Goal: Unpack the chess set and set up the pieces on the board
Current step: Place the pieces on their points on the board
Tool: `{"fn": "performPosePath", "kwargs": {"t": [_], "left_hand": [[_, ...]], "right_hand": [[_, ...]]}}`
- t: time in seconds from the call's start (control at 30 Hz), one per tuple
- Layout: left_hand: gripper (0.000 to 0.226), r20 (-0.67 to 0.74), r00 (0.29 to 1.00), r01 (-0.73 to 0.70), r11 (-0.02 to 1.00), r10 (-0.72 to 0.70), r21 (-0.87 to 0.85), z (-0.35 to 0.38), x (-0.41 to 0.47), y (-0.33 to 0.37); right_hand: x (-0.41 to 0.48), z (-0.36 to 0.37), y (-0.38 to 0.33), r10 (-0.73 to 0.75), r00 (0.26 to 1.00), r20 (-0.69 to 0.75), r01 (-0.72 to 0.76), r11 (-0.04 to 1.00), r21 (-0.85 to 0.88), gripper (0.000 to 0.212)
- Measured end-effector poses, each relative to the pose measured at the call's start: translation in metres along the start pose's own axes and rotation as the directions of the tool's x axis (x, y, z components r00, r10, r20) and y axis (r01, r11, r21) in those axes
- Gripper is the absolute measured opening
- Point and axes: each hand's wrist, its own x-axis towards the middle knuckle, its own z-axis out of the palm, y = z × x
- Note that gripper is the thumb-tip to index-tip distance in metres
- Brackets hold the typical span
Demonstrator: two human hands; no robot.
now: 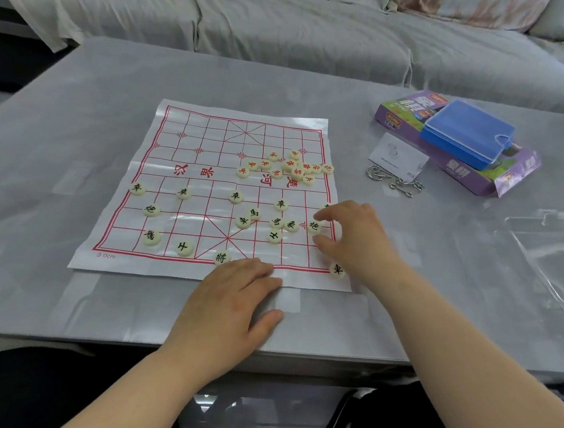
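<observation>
A white paper board with a red grid lies flat on the table. Several cream discs with black characters are spread over its near half. A heap of red-lettered discs lies at its right side by the river line. One black-lettered disc sits at the near right corner. My left hand lies flat, pressing the board's near edge. My right hand hovers at the right edge with thumb and forefinger spread around a black-lettered disc, not closed on it.
A blue plastic case rests on a purple game box at the right. A white card and metal ring puzzles lie beside them. A clear plastic bag sits near the right edge. A covered sofa is behind.
</observation>
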Motion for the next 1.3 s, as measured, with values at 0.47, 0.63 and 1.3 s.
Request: {"fn": "performPosePath", "kwargs": {"t": [0.47,0.63,1.3], "left_hand": [[0.042,-0.055,0.998,0.004,1.0,-0.004,-0.01,0.004,0.0,0.001],[0.041,-0.048,0.999,-0.003,1.0,0.003,-0.004,0.003,0.0,0.001],[0.04,-0.219,0.949,0.216,0.974,-0.225,-0.065,-0.016,0.003,-0.028]], "right_hand": [[0.007,0.025,-0.032,-0.254,0.967,0.034,0.257,0.96,-0.112,0.031],[0.004,0.029,-0.033,-0.25,0.967,-0.053,0.24,0.959,-0.148,0.019],[-0.027,0.028,-0.04,-0.24,0.97,0.042,0.238,0.97,0.041,0.033]]}}
